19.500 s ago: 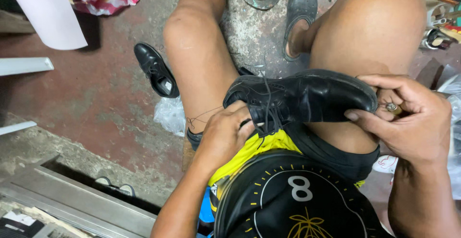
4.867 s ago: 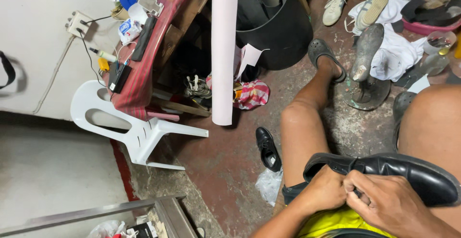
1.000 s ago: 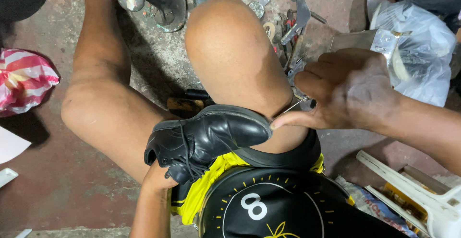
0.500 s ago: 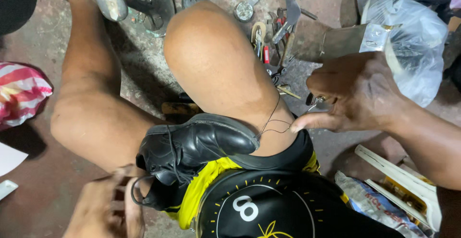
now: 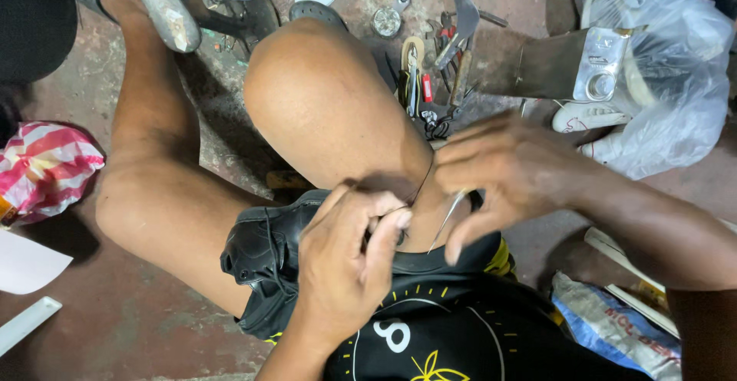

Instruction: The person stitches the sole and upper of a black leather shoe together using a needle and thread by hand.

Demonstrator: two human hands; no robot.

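Both hands back on the shoe, thread pulled in close

Your left hand (image 5: 349, 262), off the black shoe (image 5: 269, 254) half a second ago, is now over its top on your lap, fingers pinched on the thread (image 5: 422, 185). Your right hand (image 5: 510, 177) has come in from the side, fingers closed around the thin awl (image 5: 447, 216), so the stitch looks mid-pull.

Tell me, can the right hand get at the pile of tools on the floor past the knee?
Probably yes. The right hand hovers just short of the tools, with only bare floor between, though it already pinches a thin needle.
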